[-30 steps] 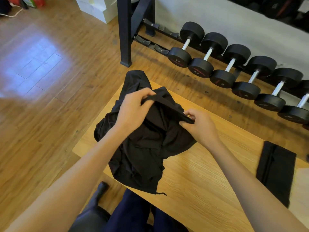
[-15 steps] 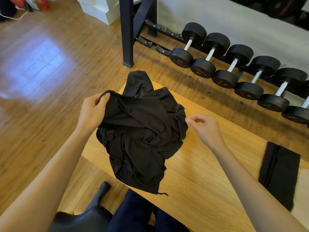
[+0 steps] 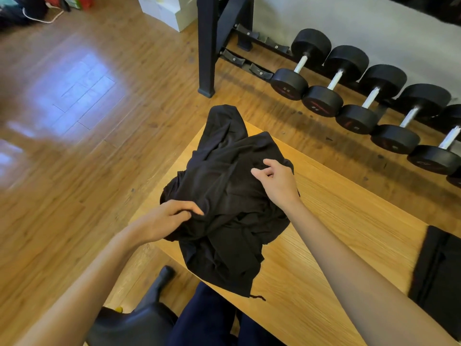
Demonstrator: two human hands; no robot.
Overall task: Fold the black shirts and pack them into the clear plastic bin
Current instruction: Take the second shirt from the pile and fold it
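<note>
Black shirt (image 3: 224,196) lies bunched in a loose heap at the left end of the wooden table (image 3: 336,233), one part draped off the far corner and another hanging over the near edge, where a thread dangles. The left hand (image 3: 164,221) sits at the near-left side of the heap with fingers curled into the cloth, pinching a fold. The right hand (image 3: 277,181) rests on the far-right side of the heap, thumb and fingers bent as if gathering fabric; whether it has actually caught any I cannot tell. A second shirt (image 3: 439,275), already folded flat, lies well apart at the right end of the table. The clear plastic bin is not in view.

The step in hand looks like sorting the crumpled garment out so it can be laid flat (nothing is folded on it yet). To do that well, I would find two matching points, such as the shoulders or the hem corners, lift and shake the cloth open, then spread it on the bare wood toward the right, where there is room. The overhanging parts should come up onto the table first, or their weight may drag the shirt off. Beyond the table a row of dumbbells (image 3: 361,96) stands on the floor.
</note>
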